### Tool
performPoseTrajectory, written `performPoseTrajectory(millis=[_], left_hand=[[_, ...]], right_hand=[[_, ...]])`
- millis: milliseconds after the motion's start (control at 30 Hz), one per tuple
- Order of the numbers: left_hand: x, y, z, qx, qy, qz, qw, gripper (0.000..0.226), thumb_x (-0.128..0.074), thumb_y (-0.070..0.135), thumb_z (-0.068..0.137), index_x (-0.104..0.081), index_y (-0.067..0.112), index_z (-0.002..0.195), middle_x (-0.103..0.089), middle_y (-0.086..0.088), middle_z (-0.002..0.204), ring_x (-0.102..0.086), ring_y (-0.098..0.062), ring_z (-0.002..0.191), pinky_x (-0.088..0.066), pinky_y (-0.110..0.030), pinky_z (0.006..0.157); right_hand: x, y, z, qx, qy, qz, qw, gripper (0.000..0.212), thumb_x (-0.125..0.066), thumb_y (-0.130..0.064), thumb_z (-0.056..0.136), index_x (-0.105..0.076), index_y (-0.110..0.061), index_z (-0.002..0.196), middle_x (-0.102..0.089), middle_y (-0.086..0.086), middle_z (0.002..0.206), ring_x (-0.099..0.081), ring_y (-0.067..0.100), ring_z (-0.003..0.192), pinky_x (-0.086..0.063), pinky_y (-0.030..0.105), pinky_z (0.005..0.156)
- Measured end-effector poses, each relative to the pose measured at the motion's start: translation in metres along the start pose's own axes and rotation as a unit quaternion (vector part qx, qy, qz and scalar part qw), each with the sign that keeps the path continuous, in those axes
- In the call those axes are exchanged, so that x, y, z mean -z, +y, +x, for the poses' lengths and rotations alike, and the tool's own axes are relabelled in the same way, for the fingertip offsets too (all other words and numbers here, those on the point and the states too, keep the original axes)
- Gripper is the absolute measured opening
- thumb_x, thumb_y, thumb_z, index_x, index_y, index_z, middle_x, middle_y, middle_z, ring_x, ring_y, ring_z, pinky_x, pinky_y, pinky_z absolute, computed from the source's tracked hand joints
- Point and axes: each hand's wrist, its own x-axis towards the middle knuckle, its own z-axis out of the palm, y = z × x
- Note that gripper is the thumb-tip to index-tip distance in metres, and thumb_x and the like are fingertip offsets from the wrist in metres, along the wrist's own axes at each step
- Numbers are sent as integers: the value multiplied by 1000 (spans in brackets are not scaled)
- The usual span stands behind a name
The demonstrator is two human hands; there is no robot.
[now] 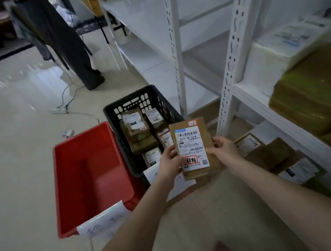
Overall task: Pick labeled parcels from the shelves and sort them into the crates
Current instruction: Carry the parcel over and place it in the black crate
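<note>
Parcel [194,149]: flat, brown, white label facing up, held in the air near the right side of the black crate [113,111]. Left hand [169,161] grips its left edge, thumb on top. Right hand [226,148] grips its right edge, fingers curled round it. The black crate holds at least 5 parcels; the red crate [61,183] beside it shows none. The shelves [250,95] at right carry more boxes [316,92]. Judgement: sorting partly done; this parcel not yet placed, several left.

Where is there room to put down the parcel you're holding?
The red crate, left of the black crate, has a bare floor. The black crate is crowded with parcels; so is the right shelf.
</note>
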Motion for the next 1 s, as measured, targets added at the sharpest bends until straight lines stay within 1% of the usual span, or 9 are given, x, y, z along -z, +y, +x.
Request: performPoseTrajectory(millis=[100, 233, 300, 367, 433, 600, 733, 867, 1000], left_hand=[[15, 11, 36, 7, 19, -12, 1000, 58, -57, -5, 89, -37, 12, 141, -55, -7, 131, -60, -18, 103, -54, -33, 83], [41, 21, 91, 24, 32, -14, 999, 59, -57, -5, 88, -37, 12, 142, -56, -4, 124, -59, -19, 105, -55, -34, 82], [58, 24, 129, 34, 35, -7, 999, 59, -58, -6, 87, -39, 12, 140, -57, -5, 125, -60, -20, 108, -56, -37, 85], [75, 25, 168, 49, 32, 3, 998, 59, -59, -6, 86, -40, 12, 138, -57, -7, 129, -59, -23, 113, -54, -42, 90], [92, 23, 203, 71, 26, 8, 997, 59, -60, -6, 86, -39, 12, 138, -57, -9, 130, -60, -24, 114, -53, -43, 92], [117, -1, 272, 139, 10, 38, 990, 59, -54, -7, 86, -38, 10, 140, -53, -11, 135, -57, -27, 118, -50, -44, 97], [108, -27, 304, 181, -15, 37, 983, 49, -49, -6, 89, -46, 12, 134, -59, -8, 129, -61, -23, 111, -53, -33, 82], [91, -36, 325, 188, -41, 15, 981, 44, -50, -8, 88, -53, 24, 118, -65, -4, 119, -62, -26, 111, -50, -35, 86], [83, -52, 334, 200, -56, 4, 978, 48, -47, -10, 86, -55, 16, 126, -68, -2, 112, -65, -22, 96, -52, -37, 80]], right_hand=[[-26, -16, 36, 3, -17, -23, 1000, 45, -67, -8, 86, -53, -9, 129, -62, 6, 119, -57, 14, 86, -43, 20, 59], [-65, -32, 88, 0, -30, -57, 998, 48, -65, -7, 87, -50, -11, 133, -61, 6, 124, -57, 14, 89, -41, 16, 56], [-87, -40, 117, -10, -35, -69, 997, 50, -66, -7, 86, -50, -12, 134, -61, 6, 124, -59, 15, 93, -47, 21, 61], [-109, -43, 148, -27, -33, -84, 996, 50, -67, -8, 84, -51, -13, 132, -62, 7, 124, -62, 20, 98, -55, 35, 77], [-132, -45, 177, -53, -46, -113, 991, 51, -68, -9, 83, -52, -14, 131, -63, 7, 122, -63, 22, 99, -54, 42, 87], [-174, -32, 231, -84, -67, -233, 966, 53, -73, -27, 81, -54, -22, 130, -65, 2, 121, -62, 23, 105, -52, 38, 88], [-189, -10, 264, -98, -61, -354, 928, 54, -63, -27, 87, -44, -27, 137, -61, 2, 122, -59, 25, 107, -46, 30, 77], [-200, 14, 287, -85, -92, -458, 880, 71, -64, -33, 86, -26, -32, 145, -38, 6, 143, -45, 29, 124, -44, 38, 86], [-206, 33, 291, -69, -155, -560, 811, 81, -63, -38, 88, -12, -29, 151, 5, 15, 158, -9, 33, 144, -28, 44, 112]])
